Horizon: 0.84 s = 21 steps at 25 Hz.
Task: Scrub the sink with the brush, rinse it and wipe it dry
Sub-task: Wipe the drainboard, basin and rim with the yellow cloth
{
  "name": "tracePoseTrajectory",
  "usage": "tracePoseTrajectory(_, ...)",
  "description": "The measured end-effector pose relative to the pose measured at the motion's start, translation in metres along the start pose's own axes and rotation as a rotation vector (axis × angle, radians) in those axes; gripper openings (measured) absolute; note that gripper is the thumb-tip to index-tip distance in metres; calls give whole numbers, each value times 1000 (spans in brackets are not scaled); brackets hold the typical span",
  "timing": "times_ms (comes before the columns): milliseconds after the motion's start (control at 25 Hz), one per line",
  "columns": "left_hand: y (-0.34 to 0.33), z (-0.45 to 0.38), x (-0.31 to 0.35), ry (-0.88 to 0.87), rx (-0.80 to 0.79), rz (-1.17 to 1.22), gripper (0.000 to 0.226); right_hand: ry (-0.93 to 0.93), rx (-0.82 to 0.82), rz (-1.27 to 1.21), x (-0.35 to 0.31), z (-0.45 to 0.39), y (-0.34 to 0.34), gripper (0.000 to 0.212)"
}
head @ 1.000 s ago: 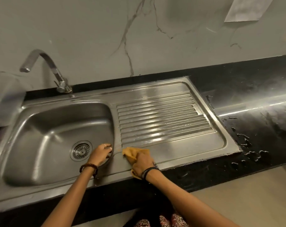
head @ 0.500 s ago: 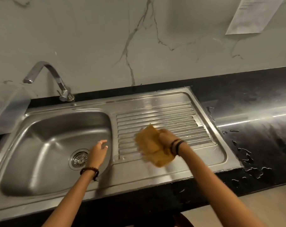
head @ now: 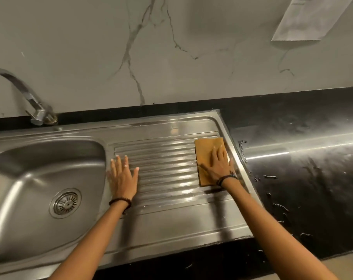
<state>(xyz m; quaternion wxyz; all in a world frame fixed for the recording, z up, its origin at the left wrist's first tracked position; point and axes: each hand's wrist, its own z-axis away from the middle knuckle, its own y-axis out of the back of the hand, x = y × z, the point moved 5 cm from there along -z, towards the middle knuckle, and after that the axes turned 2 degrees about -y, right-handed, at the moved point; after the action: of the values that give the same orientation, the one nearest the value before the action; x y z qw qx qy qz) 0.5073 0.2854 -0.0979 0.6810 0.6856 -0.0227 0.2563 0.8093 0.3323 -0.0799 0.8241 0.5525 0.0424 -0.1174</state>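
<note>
Head view: the cloth [head: 209, 158] lies spread flat at the right end of the sink's [head: 171, 225] ribbed drainboard, just beside the raised rim, likely so its whole face soaks up water in the drying step. The right hand [head: 218, 164] presses it down, fingers [head: 216, 153] straight and splayed, clasping nothing. The left hand [head: 123, 178] lies flat on the ribs near the basin, fingers released, probably as a brace. Water streaks the counter [head: 292, 168] to the right. No brush shows.

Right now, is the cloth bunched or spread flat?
Spread flat: the cloth lies as a rectangle on the drainboard under the right hand.
</note>
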Motion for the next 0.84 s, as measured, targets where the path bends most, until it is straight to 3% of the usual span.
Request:
tracePoseTrajectory(120,-6,1,-19,167,-16,-56,68,44,129,43,6,-17,-16,116)
tracePoseTrajectory(400,-13,2,-21,243,0,-92,69,-14,247,-5,-15,-97,10,133)
tracePoseTrajectory(840,-7,0,-20,215,4,-74,72,103,304,-38,-70,-136,6,77)
